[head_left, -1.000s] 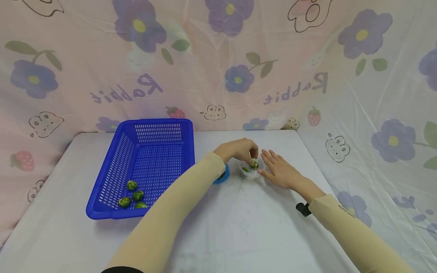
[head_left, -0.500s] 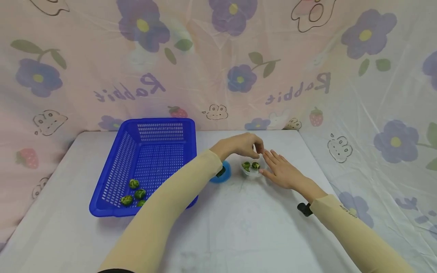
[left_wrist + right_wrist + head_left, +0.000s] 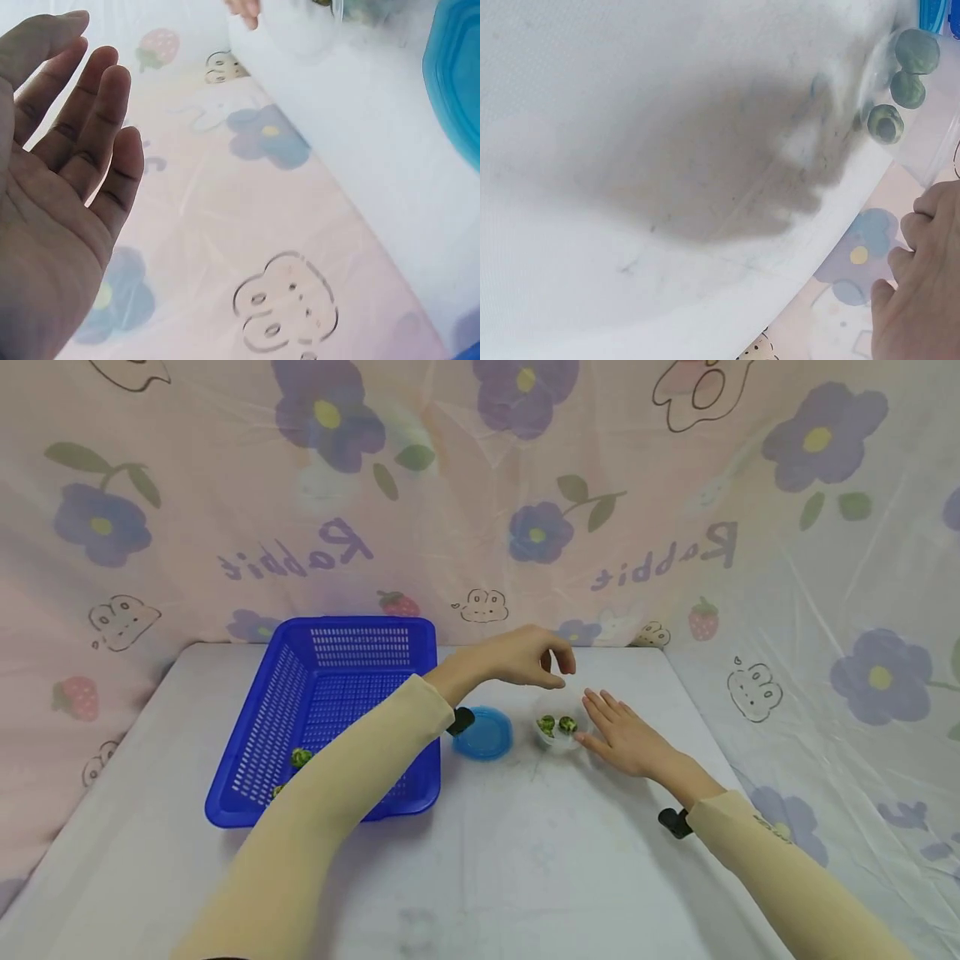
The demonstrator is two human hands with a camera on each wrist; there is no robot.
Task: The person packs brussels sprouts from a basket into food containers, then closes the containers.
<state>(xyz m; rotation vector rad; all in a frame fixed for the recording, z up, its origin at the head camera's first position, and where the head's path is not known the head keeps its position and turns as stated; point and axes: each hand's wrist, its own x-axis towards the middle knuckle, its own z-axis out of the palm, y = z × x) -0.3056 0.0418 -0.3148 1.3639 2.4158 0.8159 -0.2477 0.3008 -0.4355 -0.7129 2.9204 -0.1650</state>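
"Two cream sleeves (image 3: 352,768) come first, nearest us. What has just changed?"

"The left one has drawn back and up, taking the left hand (image 3: 525,656) off a sprout (image 3: 567,725) in the clear bowl (image 3: 557,746). A second ago those fingers were down on it. I'd judge that one placing is finished."

"Count for me, then, working outward."

"One blue basket (image 3: 360,645), on the left of the white table (image 3: 525,860). Two sprouts (image 3: 301,757) show in it, one of them only as a sliver; the sleeve covers that corner, so I can't tell the full number."

"Beyond that?"

"One light-blue lid (image 3: 483,733), flat on the table just right of the basket. Next along is the bowl. From the head it's hard to separate the sprouts inside; the right wrist view shows three (image 3: 907,90), close together."

"And the hands?"

"The right hand (image 3: 626,739) is just beside the bowl, fingers straight, thumb out towards its wall; whether they touch, I can't tell. The left hangs over the bowl's far side, by the look of it. Its grip is spread, fingers loosely bent, pinching nothing. The right grip holds nothing either."

"Farthest off?"

"One printed cloth (image 3: 465,527), behind the table."
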